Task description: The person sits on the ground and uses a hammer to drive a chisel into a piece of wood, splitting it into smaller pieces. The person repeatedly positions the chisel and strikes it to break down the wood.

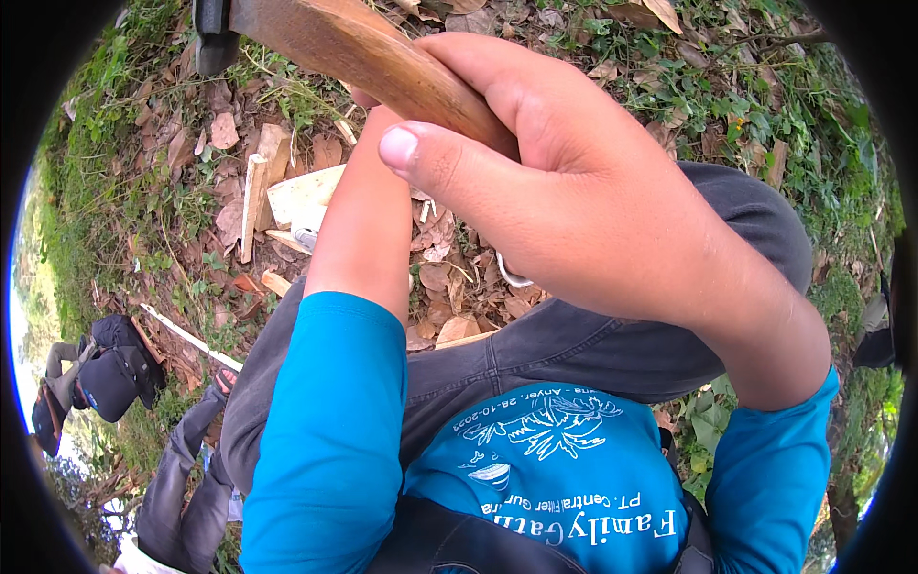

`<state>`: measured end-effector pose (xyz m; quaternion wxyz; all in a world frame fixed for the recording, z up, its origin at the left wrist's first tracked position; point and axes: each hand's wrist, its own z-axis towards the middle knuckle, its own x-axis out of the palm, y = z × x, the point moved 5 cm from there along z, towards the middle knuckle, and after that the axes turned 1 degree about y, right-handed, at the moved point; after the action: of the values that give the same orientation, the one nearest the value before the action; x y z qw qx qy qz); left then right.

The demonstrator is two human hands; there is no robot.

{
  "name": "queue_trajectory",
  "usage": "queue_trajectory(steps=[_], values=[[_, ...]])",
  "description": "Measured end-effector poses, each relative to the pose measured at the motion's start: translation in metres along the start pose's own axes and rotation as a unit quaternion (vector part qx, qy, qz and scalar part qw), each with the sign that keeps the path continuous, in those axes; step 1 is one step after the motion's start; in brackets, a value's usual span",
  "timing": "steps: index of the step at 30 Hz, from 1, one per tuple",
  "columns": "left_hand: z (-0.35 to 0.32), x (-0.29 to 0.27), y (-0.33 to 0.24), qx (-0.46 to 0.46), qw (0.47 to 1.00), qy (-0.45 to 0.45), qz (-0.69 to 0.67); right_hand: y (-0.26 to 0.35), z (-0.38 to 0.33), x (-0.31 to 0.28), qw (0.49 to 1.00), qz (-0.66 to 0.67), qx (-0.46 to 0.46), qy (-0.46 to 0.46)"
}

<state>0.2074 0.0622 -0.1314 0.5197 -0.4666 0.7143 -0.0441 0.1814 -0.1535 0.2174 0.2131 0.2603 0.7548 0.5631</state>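
A hammer with a brown wooden handle (359, 59) and a dark metal head (212, 36) is raised across the top of the head view. My right hand (559, 158) is closed around the handle's end, thumb stretched along the near side. Behind the handle, only a small part of my left hand (363, 98) shows; its fingers are hidden, so what it holds cannot be seen. Beyond my left forearm, a pale wooden board (301, 196) and a narrow wood strip (253, 206) lie on the ground.
My bent legs in dark trousers (564, 349) frame the leaf-covered ground (445, 277). A black bag (120, 368) and a long pale stick (191, 340) are at the left. Another person's legs (177, 478) are at the lower left. Green plants (736, 86) grow at the upper right.
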Motion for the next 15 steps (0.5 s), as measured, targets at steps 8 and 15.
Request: queue_trajectory(steps=[8, 15], values=[[-0.055, -0.048, 0.011, 0.043, 0.987, 0.020, -0.154, -0.009, -0.002, 0.000, 1.000, -0.018, -0.005, 0.010], [-0.148, -0.084, 0.041, 0.042, 0.948, -0.065, -0.310, -0.002, -0.016, 0.020, 0.998, 0.011, 0.002, 0.060]])
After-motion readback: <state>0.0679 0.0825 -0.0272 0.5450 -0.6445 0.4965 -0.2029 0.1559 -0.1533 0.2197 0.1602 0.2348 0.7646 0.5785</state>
